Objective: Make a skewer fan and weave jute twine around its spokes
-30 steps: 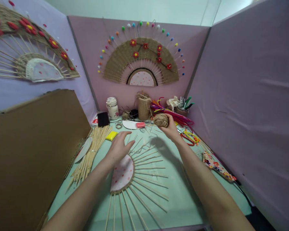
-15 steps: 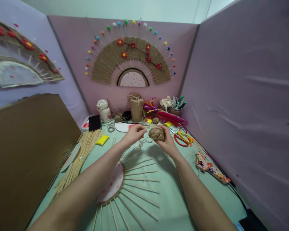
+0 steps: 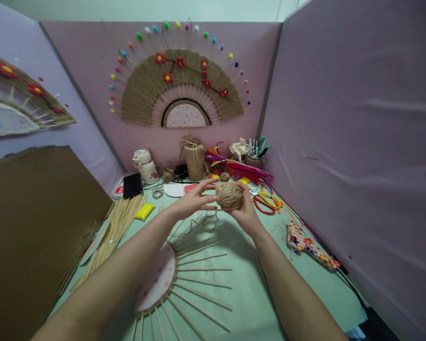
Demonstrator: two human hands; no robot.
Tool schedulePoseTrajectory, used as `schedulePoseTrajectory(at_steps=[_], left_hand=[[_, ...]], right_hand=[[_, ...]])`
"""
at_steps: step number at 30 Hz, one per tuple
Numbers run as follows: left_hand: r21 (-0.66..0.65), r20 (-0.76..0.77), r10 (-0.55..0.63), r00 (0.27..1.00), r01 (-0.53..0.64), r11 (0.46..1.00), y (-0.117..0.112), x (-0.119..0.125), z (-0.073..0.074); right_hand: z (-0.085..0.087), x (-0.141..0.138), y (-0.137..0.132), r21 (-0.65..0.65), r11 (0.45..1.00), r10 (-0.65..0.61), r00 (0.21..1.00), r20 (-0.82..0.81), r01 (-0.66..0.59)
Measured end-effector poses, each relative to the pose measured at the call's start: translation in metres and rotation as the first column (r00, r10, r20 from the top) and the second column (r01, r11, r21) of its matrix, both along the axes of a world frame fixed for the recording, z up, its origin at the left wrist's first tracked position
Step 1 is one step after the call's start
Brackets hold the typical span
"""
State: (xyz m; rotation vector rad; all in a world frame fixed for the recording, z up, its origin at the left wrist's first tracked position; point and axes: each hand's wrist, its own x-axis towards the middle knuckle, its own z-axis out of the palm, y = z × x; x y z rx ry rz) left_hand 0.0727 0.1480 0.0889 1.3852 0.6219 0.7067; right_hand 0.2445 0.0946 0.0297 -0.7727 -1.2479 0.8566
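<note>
My right hand (image 3: 246, 210) holds a ball of jute twine (image 3: 229, 195) above the table, its fingers curled around the right side and underneath. At the ball's left edge is my left hand (image 3: 195, 199), fingers spread; whether the fingertips touch the twine I cannot tell. Loose twine (image 3: 210, 221) hangs in loops below the hands. Under my left forearm lies a half-round spotted panel (image 3: 159, 279) with a twine-edged rim. Thin sticks (image 3: 202, 283) fan out from that rim; the forearm hides part of the panel.
A floral glue gun (image 3: 310, 246) and red-handled scissors (image 3: 264, 205) lie on the right. Bundled sticks (image 3: 115, 232) and a yellow packet (image 3: 144, 211) lie left. Behind stand a lidded jar (image 3: 146, 168), a twine spool (image 3: 194, 161) and pipe cleaners (image 3: 237, 169). A finished fan (image 3: 182, 90) hangs on the back wall.
My left hand has gone from closed fingers beside the ball to spread fingers at its edge. The ball has turned in my right hand. The view has shifted slightly right.
</note>
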Motion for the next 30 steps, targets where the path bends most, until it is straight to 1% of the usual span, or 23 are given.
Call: schedulePoseTrajectory(at_steps=[1,2,3,5,7,9,11,13,15,16,17,19,21,22,26,28,30], left_hand=[[-0.056,0.036,-0.076,0.996,0.078,0.995,-0.001,0.0,-0.002],[-0.092,0.071,-0.127,0.989,0.133,0.987,-0.003,0.002,-0.003],[-0.116,0.101,-0.157,0.983,0.168,0.979,-0.005,0.003,-0.005],[-0.133,0.134,-0.158,0.978,0.176,0.975,-0.008,0.006,-0.008],[-0.114,0.117,-0.102,0.988,0.116,0.987,-0.006,0.008,-0.012],[-0.062,0.077,-0.014,0.997,0.019,0.998,-0.003,0.007,-0.016],[0.001,0.062,0.078,0.995,-0.078,0.997,0.002,0.006,-0.02],[0.073,0.066,0.158,0.985,-0.163,0.984,0.004,0.005,-0.024],[0.151,0.063,0.205,0.977,-0.213,0.965,0.005,0.005,-0.027],[0.187,0.06,0.22,0.974,-0.228,0.955,0.005,0.006,-0.028],[0.22,0.056,0.234,0.971,-0.24,0.946,0.004,0.007,-0.029],[0.28,0.039,0.267,0.963,-0.267,0.922,0.004,0.009,-0.031],[0.333,0.001,0.309,0.951,-0.292,0.897,0.004,0.012,-0.032],[0.355,-0.02,0.33,0.944,-0.302,0.885,0.004,0.014,-0.032],[0.46,-0.082,0.402,0.912,-0.324,0.827,0.005,0.019,-0.035],[0.525,-0.075,0.463,0.883,-0.36,0.772,0.002,0.022,-0.037],[0.558,-0.033,0.525,0.851,-0.42,0.716,-0.002,0.025,-0.04]], right_hand=[[-0.001,-0.001,0.0,0.017,1.0,0.025,1.0,0.012,-0.025],[-0.001,-0.002,0.0,0.032,0.999,0.033,0.999,0.029,-0.034],[-0.003,-0.002,0.0,0.043,0.999,0.024,0.998,0.054,-0.026],[-0.006,-0.001,0.002,0.051,0.998,-0.032,0.992,0.12,0.026],[-0.008,0.001,0.004,0.033,0.996,-0.088,0.979,0.185,0.084],[-0.01,0.004,0.005,-0.02,0.995,-0.094,0.973,0.212,0.101],[-0.01,0.006,0.005,-0.097,0.994,-0.034,0.985,0.171,0.051],[-0.009,0.006,0.004,-0.149,0.987,0.066,0.994,0.086,-0.053],[-0.007,0.004,0.003,-0.151,0.98,0.132,0.991,0.025,-0.127],[-0.006,0.002,0.003,-0.141,0.982,0.125,0.992,0.011,-0.122],[-0.006,-0.001,0.003,-0.133,0.988,0.085,0.996,0.004,-0.084],[-0.007,-0.006,0.005,-0.13,0.991,-0.04,0.999,0.002,0.039],[-0.01,-0.01,0.006,-0.131,0.979,-0.154,0.988,0.012,0.154],[-0.012,-0.012,0.006,-0.131,0.973,-0.19,0.981,0.029,0.192],[-0.017,-0.016,0.006,-0.117,0.954,-0.266,0.959,0.101,0.277],[-0.016,-0.016,0.006,-0.113,0.942,-0.31,0.948,0.076,0.317],[-0.014,-0.016,0.005,-0.122,0.926,-0.355,0.934,0.047,0.358]])
